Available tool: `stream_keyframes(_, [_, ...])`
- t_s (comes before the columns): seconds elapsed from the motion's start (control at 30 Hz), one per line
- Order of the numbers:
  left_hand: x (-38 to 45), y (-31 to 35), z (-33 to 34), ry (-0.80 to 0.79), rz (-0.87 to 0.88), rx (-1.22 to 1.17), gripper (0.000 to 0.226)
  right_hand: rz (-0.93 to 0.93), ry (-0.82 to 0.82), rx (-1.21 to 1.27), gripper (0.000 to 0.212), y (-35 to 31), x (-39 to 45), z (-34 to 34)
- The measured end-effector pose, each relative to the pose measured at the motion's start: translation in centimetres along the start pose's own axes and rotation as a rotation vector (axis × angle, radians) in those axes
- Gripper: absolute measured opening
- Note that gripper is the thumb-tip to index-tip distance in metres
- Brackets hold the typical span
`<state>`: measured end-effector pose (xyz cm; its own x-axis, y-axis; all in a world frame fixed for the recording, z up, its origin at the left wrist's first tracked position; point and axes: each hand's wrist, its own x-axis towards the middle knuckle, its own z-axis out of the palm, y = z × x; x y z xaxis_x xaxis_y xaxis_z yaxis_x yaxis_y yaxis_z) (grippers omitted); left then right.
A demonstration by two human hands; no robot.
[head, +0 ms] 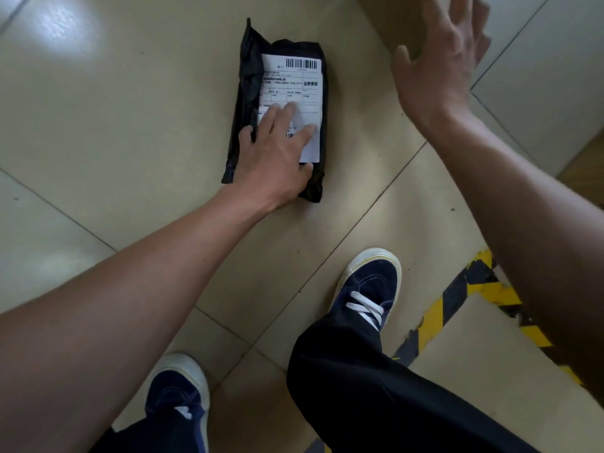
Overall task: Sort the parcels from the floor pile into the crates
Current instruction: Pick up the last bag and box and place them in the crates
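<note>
So the left hand [277, 158] is down flat on the parcel [277, 109], fingers spread and mostly straight across the white label [294, 93], thumb hanging off the near right edge of the bag. It's pressing or resting on it, not really curled round it. The parcel's a black plastic mailer lying label-up on the floor [114, 109], pale tiles, roughly in the middle and on the far side from the person's feet. The right hand [438, 67] is up in the air off to the far right, fingers straight and loose, holding nothing, with something brown and boxy [392, 21] blurred right behind it, can't tell what exactly. Nearer in you've got two navy shoes with white laces, the right shoe [369, 289] stepped forward, the left shoe [178, 397] tucked back, black trousers above. Strip of yellow-and-black tape [457, 295] on the floor to the near right, and a flat sheet of cardboard [483, 371] lying over part of it.
</note>
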<state>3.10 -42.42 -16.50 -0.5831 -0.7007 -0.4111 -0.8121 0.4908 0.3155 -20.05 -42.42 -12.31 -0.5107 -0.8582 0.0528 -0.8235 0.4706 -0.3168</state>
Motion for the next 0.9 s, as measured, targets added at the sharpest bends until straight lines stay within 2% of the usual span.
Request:
stream_keyframes(0.17, [0.4, -0.3, -0.3, -0.001, 0.005, -0.032, 0.063, 0.025, -0.138, -0.063, 0.077, 1.3, 1.1, 0.4])
stream_keyframes(0.37, [1.2, 0.1, -0.8, 0.013, -0.069, -0.129, 0.061, -0.078, -0.179, -0.222, 0.079, 1.6, -1.7, 1.5])
stream_keyframes(0.57, [1.7, -0.1, -1.2, 0.023, -0.112, -0.159, 0.063, -0.256, -0.205, -0.357, 0.077, 1.6, -5.2, 2.7])
stream_keyframes(0.9, [1.6, -0.2, -1.3, 0.023, -0.120, -0.198, 0.063, -0.294, -0.270, -0.361, 0.077, 1.2, -5.7, 3.4])
